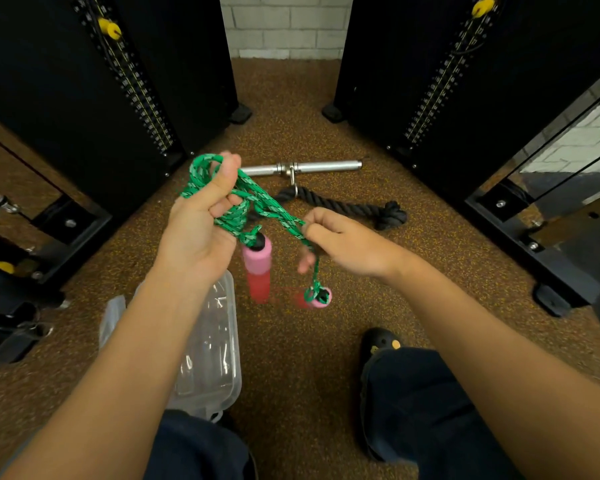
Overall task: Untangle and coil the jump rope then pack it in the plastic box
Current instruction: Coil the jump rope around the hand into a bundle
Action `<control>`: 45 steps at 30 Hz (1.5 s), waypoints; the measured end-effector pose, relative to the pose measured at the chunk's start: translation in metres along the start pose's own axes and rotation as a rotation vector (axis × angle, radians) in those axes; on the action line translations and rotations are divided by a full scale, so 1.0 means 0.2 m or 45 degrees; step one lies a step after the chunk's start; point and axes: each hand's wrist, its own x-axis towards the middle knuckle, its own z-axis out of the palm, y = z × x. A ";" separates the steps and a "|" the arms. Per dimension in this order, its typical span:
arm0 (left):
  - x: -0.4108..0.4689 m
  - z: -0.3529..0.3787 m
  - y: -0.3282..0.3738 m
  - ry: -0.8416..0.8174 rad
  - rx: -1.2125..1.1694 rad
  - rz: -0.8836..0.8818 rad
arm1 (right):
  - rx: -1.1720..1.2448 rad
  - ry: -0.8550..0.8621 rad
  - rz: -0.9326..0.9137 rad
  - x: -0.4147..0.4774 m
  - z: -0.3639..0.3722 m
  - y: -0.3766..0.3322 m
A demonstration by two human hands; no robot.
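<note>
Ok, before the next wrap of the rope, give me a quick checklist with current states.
1. Left hand holding the coil of rope: ok.
2. Right hand pinching the free strand: ok.
3. Both pink handles hanging free of the floor: cannot tell for the blurred one.
4. Rope free of knots: cannot tell.
5. Box within reach, below the left arm: ok.
6. Box open: cannot tell.

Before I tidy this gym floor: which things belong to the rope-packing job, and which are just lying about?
Job: green jump rope, its pink handles, clear plastic box, left hand, right hand.

Lying about: metal bar, black rope.
</note>
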 end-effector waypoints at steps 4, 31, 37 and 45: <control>0.07 -0.10 -0.02 0.227 1.051 0.126 | -0.166 0.151 -0.021 0.00 -0.02 0.03; -0.02 0.01 -0.16 -0.355 1.710 0.714 | 0.057 0.016 0.045 -0.01 -0.06 0.00; -0.02 -0.03 -0.15 -0.435 1.688 0.813 | 0.313 0.009 0.059 -0.01 -0.07 0.01; -0.01 -0.03 -0.14 -0.238 1.832 0.956 | -0.029 0.097 0.074 0.01 -0.10 0.05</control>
